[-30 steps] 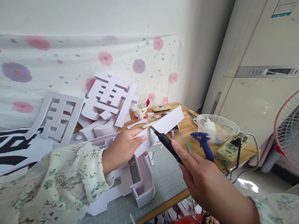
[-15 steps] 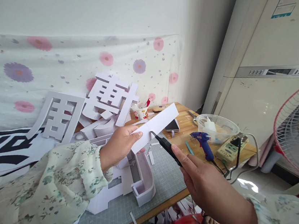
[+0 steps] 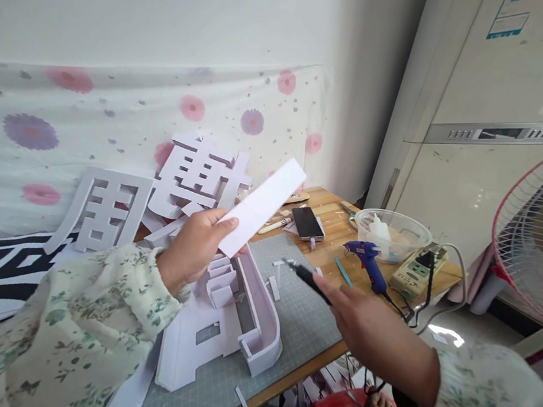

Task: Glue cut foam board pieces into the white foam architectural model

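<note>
My left hand (image 3: 197, 244) pinches the lower end of a white foam board strip (image 3: 264, 206), which slants up to the right. In my right hand (image 3: 360, 323) is a black utility knife (image 3: 310, 281), its tip pointing left, apart from the strip. Below my hands a partly walled white foam letter (image 3: 260, 354) lies on the grey cutting mat (image 3: 306, 320). Upright strips stand along its curved edge and form narrow compartments. Small white offcuts (image 3: 274, 286) are scattered on the mat beside it.
Finished white letters (image 3: 201, 172) lean at the back left, near printed black-and-white sheets (image 3: 6, 270). On the wooden table are a phone (image 3: 307, 224), a blue glue gun (image 3: 368, 263), a plastic bowl (image 3: 394, 228) and a power strip (image 3: 416, 274). A fan (image 3: 540, 230) stands right.
The white strip in my left hand has moved left and slightly up, away from the knife. Before, the knife tip touched its face. My right hand has shifted slightly down.
</note>
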`<state>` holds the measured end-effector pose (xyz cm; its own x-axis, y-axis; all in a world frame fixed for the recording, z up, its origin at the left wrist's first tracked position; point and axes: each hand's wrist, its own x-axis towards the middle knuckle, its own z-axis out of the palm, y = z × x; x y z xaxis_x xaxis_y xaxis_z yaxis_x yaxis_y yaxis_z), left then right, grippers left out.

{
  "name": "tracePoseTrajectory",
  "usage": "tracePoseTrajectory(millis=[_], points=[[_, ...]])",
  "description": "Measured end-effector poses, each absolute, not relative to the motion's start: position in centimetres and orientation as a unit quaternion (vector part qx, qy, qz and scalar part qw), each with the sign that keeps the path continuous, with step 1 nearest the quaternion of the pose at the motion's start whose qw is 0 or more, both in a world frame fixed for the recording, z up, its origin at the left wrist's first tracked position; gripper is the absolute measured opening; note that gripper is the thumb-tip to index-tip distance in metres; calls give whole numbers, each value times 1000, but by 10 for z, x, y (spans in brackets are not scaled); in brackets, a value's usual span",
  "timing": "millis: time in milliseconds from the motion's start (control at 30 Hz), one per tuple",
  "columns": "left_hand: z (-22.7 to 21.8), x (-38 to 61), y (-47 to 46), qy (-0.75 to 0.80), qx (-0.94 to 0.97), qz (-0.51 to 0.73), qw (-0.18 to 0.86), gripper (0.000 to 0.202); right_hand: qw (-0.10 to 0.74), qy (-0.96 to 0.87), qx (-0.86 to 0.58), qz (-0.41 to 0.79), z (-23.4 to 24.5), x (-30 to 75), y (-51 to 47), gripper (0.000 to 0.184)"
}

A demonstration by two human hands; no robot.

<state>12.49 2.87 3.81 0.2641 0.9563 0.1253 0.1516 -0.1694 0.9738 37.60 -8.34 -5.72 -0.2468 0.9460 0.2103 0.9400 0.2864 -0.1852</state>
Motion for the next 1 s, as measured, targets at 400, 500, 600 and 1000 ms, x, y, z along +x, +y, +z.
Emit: tracePoseTrajectory(millis=[400,500,600,1000], points=[[26,106,17,380,615,275,633,38,258,-798,-531,-121,-62,376,-34,41],[26,104,11,361,638,223,642,43,303,-806,-476,-179,-34,369,-44,45],[27,105,5,340,646,184,658,47,314,-836,-383,-236,-16,361,-50,51],[30,104,-8,204,563,162,784,35,454,-860,-232,-8,-5,349,-57,42]])
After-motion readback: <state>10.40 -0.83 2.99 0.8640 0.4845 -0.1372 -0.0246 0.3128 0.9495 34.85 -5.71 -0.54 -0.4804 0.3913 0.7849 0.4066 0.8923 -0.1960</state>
